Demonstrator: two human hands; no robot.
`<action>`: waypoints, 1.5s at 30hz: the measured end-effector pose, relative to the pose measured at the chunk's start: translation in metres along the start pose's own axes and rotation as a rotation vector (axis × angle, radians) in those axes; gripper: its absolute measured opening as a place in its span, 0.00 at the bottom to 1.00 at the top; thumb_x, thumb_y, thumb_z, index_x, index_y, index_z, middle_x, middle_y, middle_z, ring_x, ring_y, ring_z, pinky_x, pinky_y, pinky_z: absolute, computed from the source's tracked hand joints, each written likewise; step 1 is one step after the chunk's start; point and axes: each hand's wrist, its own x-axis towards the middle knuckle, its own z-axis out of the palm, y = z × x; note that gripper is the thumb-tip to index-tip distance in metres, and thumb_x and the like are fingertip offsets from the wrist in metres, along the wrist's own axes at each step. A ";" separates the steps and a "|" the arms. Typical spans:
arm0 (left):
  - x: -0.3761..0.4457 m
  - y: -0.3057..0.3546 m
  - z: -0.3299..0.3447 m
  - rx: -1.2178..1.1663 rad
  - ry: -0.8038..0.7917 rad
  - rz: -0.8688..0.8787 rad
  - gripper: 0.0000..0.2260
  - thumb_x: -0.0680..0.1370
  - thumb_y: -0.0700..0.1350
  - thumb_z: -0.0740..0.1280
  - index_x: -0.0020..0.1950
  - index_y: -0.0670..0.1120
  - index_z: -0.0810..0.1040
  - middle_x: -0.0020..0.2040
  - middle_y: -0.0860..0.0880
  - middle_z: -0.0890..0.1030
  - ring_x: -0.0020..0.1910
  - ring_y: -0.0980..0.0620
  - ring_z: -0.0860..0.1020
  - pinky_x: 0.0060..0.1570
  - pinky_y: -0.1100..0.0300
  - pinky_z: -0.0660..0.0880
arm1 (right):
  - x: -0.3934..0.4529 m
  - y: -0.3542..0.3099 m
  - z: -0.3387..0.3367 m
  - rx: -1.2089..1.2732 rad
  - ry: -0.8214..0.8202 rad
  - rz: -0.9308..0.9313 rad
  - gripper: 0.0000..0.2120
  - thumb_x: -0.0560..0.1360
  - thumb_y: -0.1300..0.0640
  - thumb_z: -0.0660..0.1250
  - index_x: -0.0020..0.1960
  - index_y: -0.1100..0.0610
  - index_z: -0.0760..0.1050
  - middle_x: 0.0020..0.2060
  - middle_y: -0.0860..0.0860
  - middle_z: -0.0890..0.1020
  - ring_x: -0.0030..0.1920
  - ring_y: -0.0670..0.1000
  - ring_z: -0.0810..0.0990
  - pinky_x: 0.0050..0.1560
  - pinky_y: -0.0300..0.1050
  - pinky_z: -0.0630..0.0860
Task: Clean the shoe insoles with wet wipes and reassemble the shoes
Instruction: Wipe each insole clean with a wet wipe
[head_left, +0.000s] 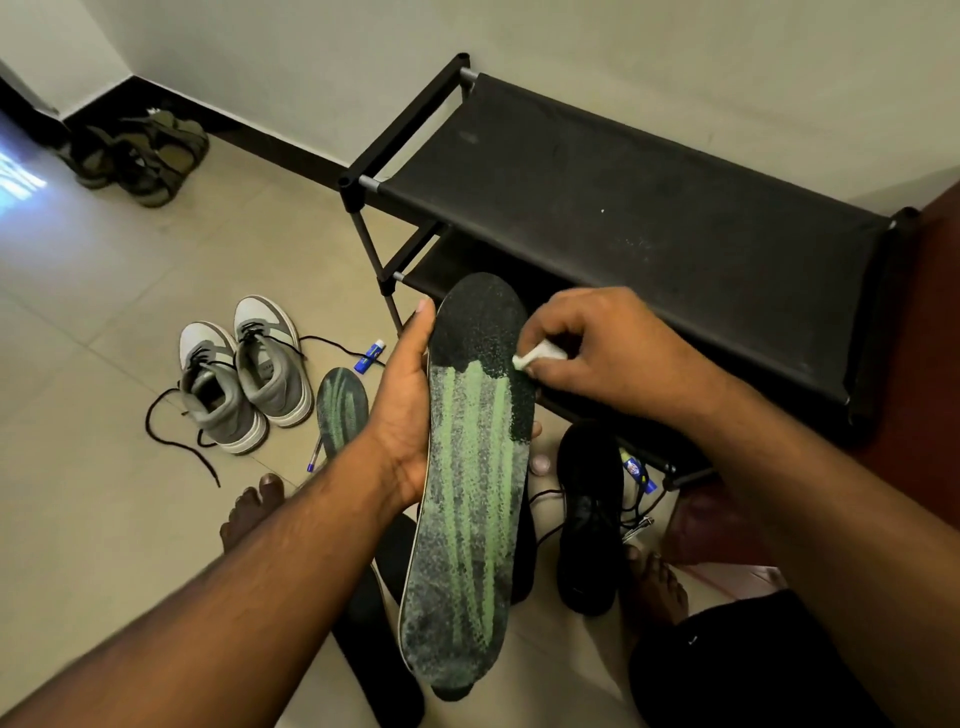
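On the beige tiled floor (104, 312), a pair of grey-and-white lace-up sneakers (244, 374) stands toward the left, with a second green-streaked dark insole (340, 408) lying just beside them. The left hand (410, 410) grips a long black insole with worn green stripes (467, 488) from beneath, thumb along its left edge, fingertips curling out past its right edge. The right hand (597, 343) pinches a small folded white wet wipe (537, 356) between thumb and curled fingers, pressing it against the insole's right edge near the toe. A black fabric shoe rack (649, 218) stands behind; a black shoe (589, 514) lies on the floor below the right hand.
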 end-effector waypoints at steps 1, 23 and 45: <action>0.000 0.001 0.000 0.003 0.017 0.017 0.36 0.78 0.70 0.53 0.49 0.41 0.86 0.44 0.39 0.82 0.39 0.41 0.81 0.47 0.48 0.77 | -0.002 -0.005 -0.001 0.012 -0.123 -0.008 0.06 0.69 0.58 0.74 0.45 0.51 0.83 0.40 0.42 0.82 0.42 0.39 0.79 0.42 0.32 0.72; 0.002 -0.002 0.000 -0.092 -0.048 -0.020 0.36 0.76 0.72 0.53 0.52 0.43 0.85 0.48 0.41 0.82 0.44 0.43 0.80 0.48 0.48 0.79 | 0.000 -0.005 0.013 -0.004 0.022 0.001 0.04 0.70 0.59 0.73 0.45 0.53 0.83 0.42 0.45 0.81 0.44 0.42 0.78 0.45 0.37 0.74; 0.008 -0.002 -0.002 -0.059 0.037 -0.010 0.40 0.76 0.74 0.49 0.50 0.43 0.87 0.48 0.42 0.85 0.44 0.45 0.84 0.44 0.52 0.82 | -0.005 -0.016 0.010 0.031 -0.377 -0.057 0.06 0.71 0.56 0.73 0.45 0.46 0.80 0.42 0.40 0.80 0.44 0.36 0.78 0.42 0.27 0.71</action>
